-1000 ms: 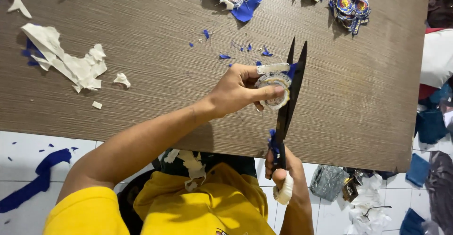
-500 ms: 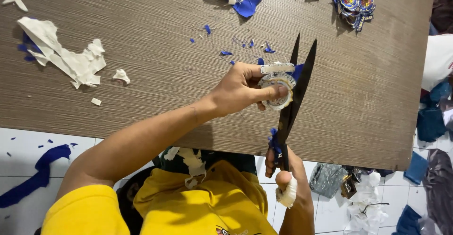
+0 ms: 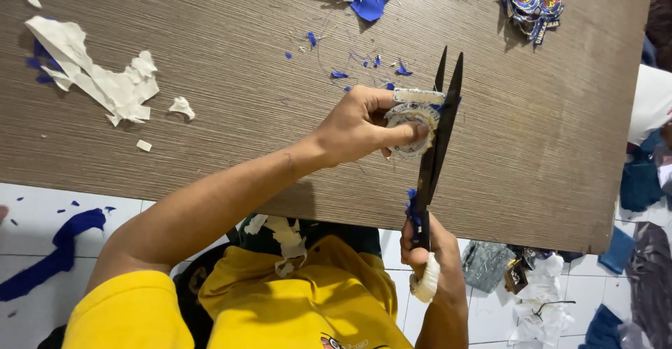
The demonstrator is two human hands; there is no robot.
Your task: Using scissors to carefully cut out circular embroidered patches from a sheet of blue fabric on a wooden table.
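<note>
White scraps (image 3: 98, 83) lie at the left of the wood-grain worktop (image 3: 231, 146), above a white tiled floor (image 3: 42, 209). The left hand (image 3: 357, 125) pinches a round patch (image 3: 411, 121) over the worktop. The right hand (image 3: 427, 247) grips black scissors (image 3: 437, 132), blades narrowly parted beside the patch.

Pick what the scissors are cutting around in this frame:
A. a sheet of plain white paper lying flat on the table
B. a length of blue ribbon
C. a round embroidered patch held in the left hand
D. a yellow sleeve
C: the left hand pinches a round patch against the black scissors, which the right hand holds with blades slightly parted.
</note>
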